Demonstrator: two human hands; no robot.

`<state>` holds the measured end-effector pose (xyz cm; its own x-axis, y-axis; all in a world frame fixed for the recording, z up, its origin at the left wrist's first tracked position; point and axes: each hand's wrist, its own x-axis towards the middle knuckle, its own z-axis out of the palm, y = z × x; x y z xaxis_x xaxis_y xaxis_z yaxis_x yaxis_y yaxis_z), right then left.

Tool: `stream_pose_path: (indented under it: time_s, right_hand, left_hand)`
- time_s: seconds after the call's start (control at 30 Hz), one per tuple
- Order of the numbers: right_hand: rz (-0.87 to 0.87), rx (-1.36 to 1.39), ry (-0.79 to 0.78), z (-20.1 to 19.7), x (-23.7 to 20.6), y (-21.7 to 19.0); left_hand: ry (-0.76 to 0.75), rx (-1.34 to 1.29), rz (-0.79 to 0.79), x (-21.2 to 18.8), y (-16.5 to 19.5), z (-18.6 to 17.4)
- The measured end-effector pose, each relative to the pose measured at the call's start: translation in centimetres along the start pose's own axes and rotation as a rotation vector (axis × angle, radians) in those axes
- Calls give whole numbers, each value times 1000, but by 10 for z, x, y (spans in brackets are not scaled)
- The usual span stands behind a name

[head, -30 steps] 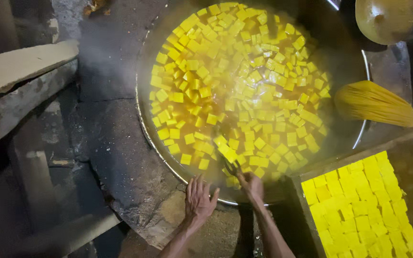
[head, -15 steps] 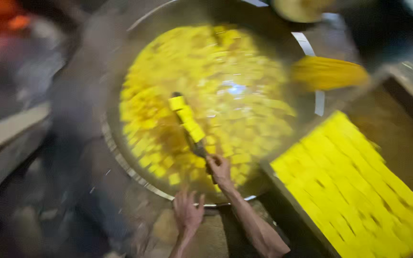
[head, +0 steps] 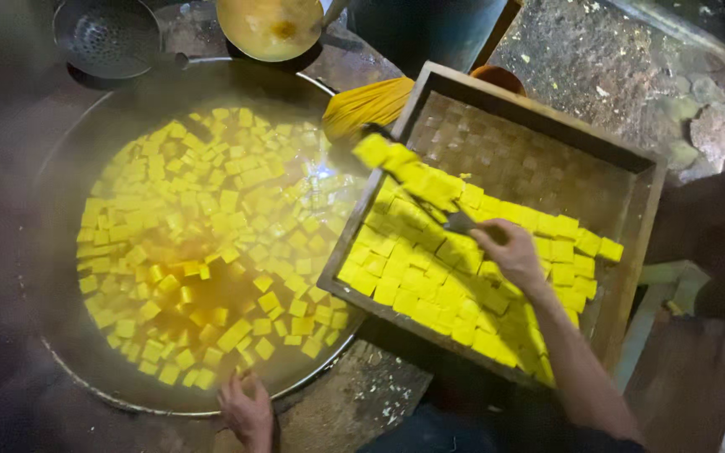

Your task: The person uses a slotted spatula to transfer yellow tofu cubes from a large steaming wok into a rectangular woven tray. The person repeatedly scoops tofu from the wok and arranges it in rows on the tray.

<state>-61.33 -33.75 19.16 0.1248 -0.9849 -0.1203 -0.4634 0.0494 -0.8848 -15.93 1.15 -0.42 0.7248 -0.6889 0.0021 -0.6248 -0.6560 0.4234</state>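
While a loaded flat tool (head: pixel 417 180) is gripped by the right hand (head: pixel 509 252) over the tray (head: pixel 631 243), cubes (head: pixel 396 155) could be tipped off; the left hand (head: pixel 247 407) is spread flat beside the pan (head: pixel 69 369).

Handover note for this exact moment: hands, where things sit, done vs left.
Right hand: gripping a flat tool carrying a row of yellow cubes over the wooden tray.
Left hand: resting on the rim of the wok.
Done: the tray's near half is covered with yellow cubes.
Left: the tray's far half is bare; many cubes float in the wok's yellow liquid.
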Motion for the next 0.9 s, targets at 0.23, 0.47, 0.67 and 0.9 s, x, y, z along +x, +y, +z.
stream_pose_path:
  time_s: [0.23,0.47,0.67,0.9]
  right_hand:
    - [70,-381,105,-88,64,40]
    - [-321,-790,239,-86,101,70]
    - [-196,-899,138,-107,67,85]
    - [-432,-966,266,-115,65,90]
  left_hand:
    - [256,-194,385,102,143,-25]
    - [128,-487,753,166,359,4]
    - [-156,-383,993,201,507,89]
    - [-293,167,1168,220,547,115]
